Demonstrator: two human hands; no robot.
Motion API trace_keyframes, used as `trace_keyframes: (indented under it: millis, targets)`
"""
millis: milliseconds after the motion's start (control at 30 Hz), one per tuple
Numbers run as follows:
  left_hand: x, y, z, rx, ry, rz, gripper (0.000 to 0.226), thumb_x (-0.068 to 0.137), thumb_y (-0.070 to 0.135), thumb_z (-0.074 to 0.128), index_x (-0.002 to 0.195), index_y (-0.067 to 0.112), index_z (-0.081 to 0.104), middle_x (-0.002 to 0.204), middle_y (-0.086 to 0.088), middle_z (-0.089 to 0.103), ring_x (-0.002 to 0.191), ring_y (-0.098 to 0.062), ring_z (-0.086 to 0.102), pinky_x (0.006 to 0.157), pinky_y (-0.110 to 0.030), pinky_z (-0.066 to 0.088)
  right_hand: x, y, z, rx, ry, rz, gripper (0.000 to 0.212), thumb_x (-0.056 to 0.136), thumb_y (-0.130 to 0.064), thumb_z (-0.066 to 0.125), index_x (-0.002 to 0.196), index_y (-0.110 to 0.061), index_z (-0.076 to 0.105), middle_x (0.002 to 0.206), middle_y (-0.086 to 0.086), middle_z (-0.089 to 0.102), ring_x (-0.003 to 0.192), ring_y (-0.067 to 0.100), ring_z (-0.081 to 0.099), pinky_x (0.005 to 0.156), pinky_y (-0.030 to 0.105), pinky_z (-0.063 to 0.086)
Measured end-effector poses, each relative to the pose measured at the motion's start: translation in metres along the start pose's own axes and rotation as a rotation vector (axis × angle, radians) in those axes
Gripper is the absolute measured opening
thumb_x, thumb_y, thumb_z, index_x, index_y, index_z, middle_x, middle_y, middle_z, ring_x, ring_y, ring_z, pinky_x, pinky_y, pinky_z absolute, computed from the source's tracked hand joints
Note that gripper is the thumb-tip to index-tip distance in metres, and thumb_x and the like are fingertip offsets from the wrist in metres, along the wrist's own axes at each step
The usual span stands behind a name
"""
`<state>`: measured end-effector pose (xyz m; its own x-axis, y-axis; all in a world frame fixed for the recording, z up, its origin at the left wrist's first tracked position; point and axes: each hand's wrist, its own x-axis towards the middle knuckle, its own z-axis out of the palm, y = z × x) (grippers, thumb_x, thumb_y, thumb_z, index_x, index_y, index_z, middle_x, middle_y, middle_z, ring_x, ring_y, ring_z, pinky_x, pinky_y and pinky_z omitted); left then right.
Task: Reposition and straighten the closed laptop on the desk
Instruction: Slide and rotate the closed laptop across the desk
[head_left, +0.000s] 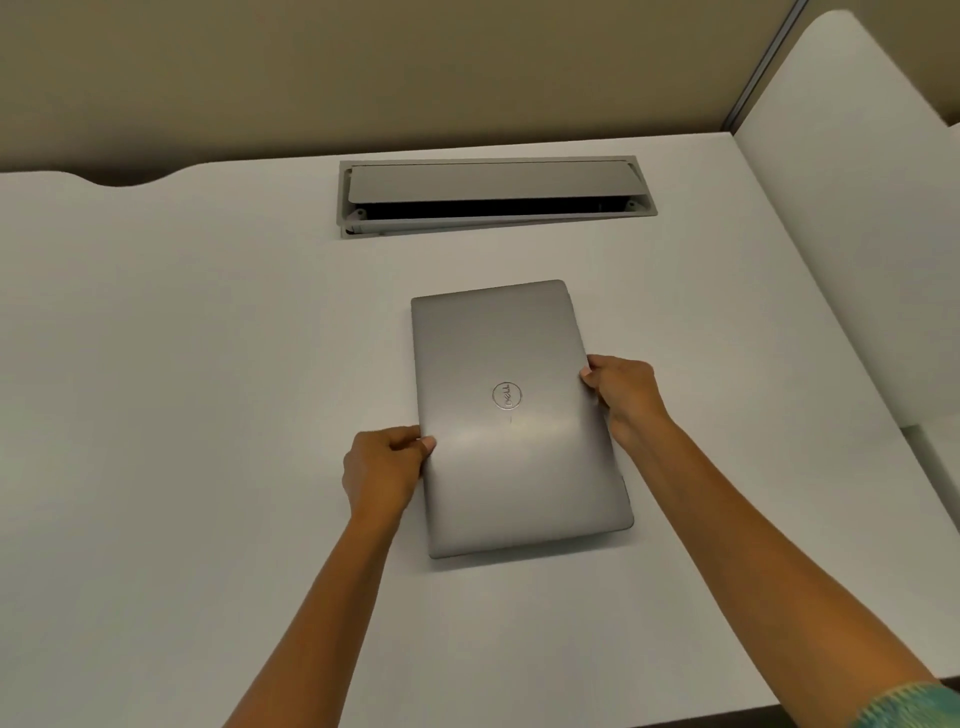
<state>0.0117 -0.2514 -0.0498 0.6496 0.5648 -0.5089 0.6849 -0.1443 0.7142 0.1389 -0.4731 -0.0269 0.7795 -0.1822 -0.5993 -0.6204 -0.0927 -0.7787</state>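
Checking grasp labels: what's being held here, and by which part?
The closed laptop, gripped by its two long side edges: left hand on the left edge, right hand on the right edge.

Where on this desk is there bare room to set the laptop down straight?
Bare desk spreads wide to the left of the laptop, between the near edge and the cable tray. A narrower strip runs right of it toward the side panel. It is tightest at the laptop's long edges, held by the left hand and right hand.
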Motion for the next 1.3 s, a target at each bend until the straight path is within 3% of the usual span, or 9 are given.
trace_keyframes:
  millis: [133,267,433,533,667,800,1000,1100,1300]
  targets:
    - [-0.008,-0.009,0.0,-0.023,0.027,-0.018,0.034,0.08,0.029,0.074,0.111,0.015,0.071,0.107,-0.005,0.074,0.09,-0.026,0.07,0.093,-0.044,0.054,0.002,0.002,0.005,-0.114,0.002,-0.027,0.037,0.085,0.004,0.06,0.122,0.001,0.064,0.124,0.018,0.066,0.109,0.032,0.064,0.097,0.035,0.051]
    - [-0.01,-0.011,-0.001,-0.02,0.029,-0.026,0.035,0.08,0.028,0.074,0.111,0.014,0.071,0.108,-0.006,0.074,0.093,-0.027,0.07,0.094,-0.044,0.053,0.001,0.006,0.007,-0.201,0.046,-0.059,0.032,0.081,0.008,0.058,0.112,0.012,0.062,0.12,0.034,0.061,0.114,0.048,0.055,0.1,0.055,0.045]
    - [-0.002,-0.002,-0.015,0.14,-0.085,0.052,0.035,0.078,0.033,0.074,0.109,0.015,0.072,0.105,-0.007,0.075,0.092,-0.026,0.069,0.092,-0.042,0.054,-0.002,0.003,0.005,-0.298,-0.024,-0.112,0.04,0.087,-0.003,0.062,0.127,-0.004,0.061,0.131,0.012,0.062,0.119,0.028,0.058,0.101,0.03,0.045]
    - [0.015,0.022,-0.026,0.311,-0.015,0.199,0.042,0.081,0.042,0.068,0.115,0.018,0.069,0.113,-0.005,0.072,0.104,-0.025,0.066,0.092,-0.031,0.047,-0.022,0.005,-0.006,-0.196,0.014,-0.125,0.046,0.09,-0.012,0.063,0.134,-0.007,0.054,0.138,0.008,0.056,0.128,0.024,0.05,0.109,0.033,0.038]
    - [0.048,0.068,-0.022,0.367,0.047,0.481,0.043,0.089,0.037,0.059,0.126,0.014,0.061,0.127,-0.007,0.065,0.114,-0.023,0.061,0.094,-0.03,0.042,-0.08,0.04,-0.019,0.21,0.12,-0.104,0.024,0.089,-0.008,0.063,0.112,-0.015,0.067,0.112,0.004,0.067,0.104,0.015,0.061,0.086,0.021,0.046]
    - [0.084,0.109,0.003,0.496,-0.07,0.662,0.045,0.093,0.03,0.053,0.134,0.01,0.054,0.139,-0.011,0.054,0.126,-0.029,0.052,0.103,-0.037,0.04,-0.137,0.091,-0.017,0.459,0.174,0.131,0.02,0.09,-0.001,0.059,0.109,-0.001,0.065,0.099,0.009,0.065,0.09,0.017,0.059,0.084,0.028,0.047]
    - [0.123,0.135,0.033,0.746,-0.185,0.668,0.048,0.096,0.032,0.048,0.136,0.006,0.049,0.144,-0.017,0.048,0.13,-0.036,0.045,0.106,-0.046,0.038,-0.16,0.112,-0.001,0.614,0.147,0.408,0.021,0.093,-0.006,0.058,0.113,-0.005,0.06,0.109,0.008,0.065,0.112,0.021,0.058,0.11,0.037,0.039]
    - [0.131,0.135,0.039,0.746,-0.204,0.628,0.047,0.094,0.035,0.052,0.131,0.006,0.055,0.136,-0.019,0.055,0.122,-0.038,0.052,0.101,-0.045,0.041,-0.154,0.109,-0.001,0.63,0.119,0.454,0.007,0.093,-0.01,0.058,0.098,-0.008,0.063,0.105,0.007,0.067,0.103,0.015,0.061,0.109,0.033,0.039]
    - [0.134,0.135,0.041,0.667,-0.25,0.596,0.042,0.088,0.035,0.062,0.119,0.008,0.066,0.122,-0.017,0.067,0.11,-0.034,0.06,0.093,-0.038,0.045,-0.147,0.109,-0.003,0.682,0.153,0.51,0.006,0.091,-0.007,0.061,0.089,-0.003,0.065,0.095,0.012,0.067,0.094,0.019,0.063,0.106,0.036,0.043]
